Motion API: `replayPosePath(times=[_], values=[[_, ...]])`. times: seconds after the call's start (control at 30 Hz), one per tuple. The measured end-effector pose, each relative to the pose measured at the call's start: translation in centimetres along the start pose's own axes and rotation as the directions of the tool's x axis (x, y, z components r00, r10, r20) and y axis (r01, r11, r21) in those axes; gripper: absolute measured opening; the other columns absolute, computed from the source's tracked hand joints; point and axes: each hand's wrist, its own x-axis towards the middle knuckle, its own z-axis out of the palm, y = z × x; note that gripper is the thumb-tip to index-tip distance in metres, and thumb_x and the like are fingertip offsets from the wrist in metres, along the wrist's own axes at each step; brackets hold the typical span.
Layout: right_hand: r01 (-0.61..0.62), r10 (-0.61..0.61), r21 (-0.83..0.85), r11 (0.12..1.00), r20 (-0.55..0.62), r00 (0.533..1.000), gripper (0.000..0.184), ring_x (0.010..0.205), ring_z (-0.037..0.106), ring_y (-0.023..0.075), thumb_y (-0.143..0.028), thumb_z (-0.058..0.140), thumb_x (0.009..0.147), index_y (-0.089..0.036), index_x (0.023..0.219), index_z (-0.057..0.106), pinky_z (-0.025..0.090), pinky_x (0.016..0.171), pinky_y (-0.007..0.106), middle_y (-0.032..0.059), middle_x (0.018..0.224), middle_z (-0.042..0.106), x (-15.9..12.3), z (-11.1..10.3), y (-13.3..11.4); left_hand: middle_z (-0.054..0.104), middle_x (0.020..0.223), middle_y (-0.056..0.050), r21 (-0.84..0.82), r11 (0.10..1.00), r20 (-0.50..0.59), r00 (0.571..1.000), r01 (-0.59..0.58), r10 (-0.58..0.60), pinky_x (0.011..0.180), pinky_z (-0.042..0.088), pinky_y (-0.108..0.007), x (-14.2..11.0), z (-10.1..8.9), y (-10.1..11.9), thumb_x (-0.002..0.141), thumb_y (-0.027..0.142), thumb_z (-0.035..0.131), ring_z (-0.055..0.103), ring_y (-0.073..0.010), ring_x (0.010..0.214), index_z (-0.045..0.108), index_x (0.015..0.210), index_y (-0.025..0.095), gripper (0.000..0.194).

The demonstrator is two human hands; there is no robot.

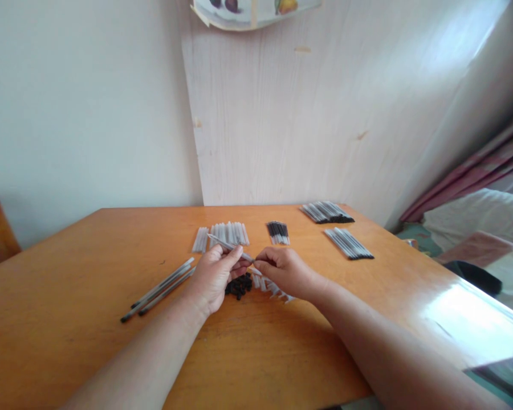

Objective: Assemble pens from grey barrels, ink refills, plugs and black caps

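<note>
My left hand [214,276] is closed around a slim, clear pen barrel [219,241], which slants down to the right. At the barrel's lower right end, my right hand [288,270] has thumb and fingers pinched together; what they hold is hidden. Beneath my hands lies a heap of small black plugs [239,287]. Clear pen caps [273,287] are spread just right of it, partly covered by my right hand. Behind my left hand, a row of clear barrels [228,232] lies side by side. A bundle of dark refills [277,232] is beyond my right hand.
Left of my left forearm lie a few pens with black ends [160,291]. Two groups of black-ended pens, one nearer [349,244] and one farther back [326,212], lie on the right of the wooden table [68,302]. A wall panel [282,131] rises behind its far edge.
</note>
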Motion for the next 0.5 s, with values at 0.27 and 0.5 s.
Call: replayPosePath(times=[0.27, 0.5], values=[[-0.027, 0.028, -0.031, 0.999, 0.027, 0.999, 0.028, 0.058, 0.048, 0.0091, -0.038, 0.049, 0.091, -0.018, 0.076, 0.061, 0.034, 0.053, 0.021, -0.0018, 0.063, 0.056, -0.04, 0.06, 0.12, 0.071, 0.085, -0.008, -0.008, 1.0, -0.017, 1.0, -0.01, 0.01, 0.066, 0.054, -0.026, -0.01, 0.1, 0.1, 0.082, 0.027, 0.067, 0.069, -0.0157, 0.073, 0.055, 0.091, 0.015, 0.019], [-0.039, 0.038, -0.017, 0.999, -0.042, 0.998, 0.017, 0.059, 0.049, 0.0092, -0.034, 0.059, 0.084, -0.018, 0.084, 0.063, 0.034, 0.053, 0.02, -0.0015, 0.067, 0.06, 0.0, 0.33, 0.3, 0.07, 0.082, -0.008, -0.017, 1.0, -0.017, 1.0, 0.0, -0.001, 0.064, 0.053, -0.024, -0.04, 0.11, 0.19, 0.081, 0.026, 0.068, 0.068, -0.0148, 0.07, 0.055, 0.09, 0.014, 0.02]])
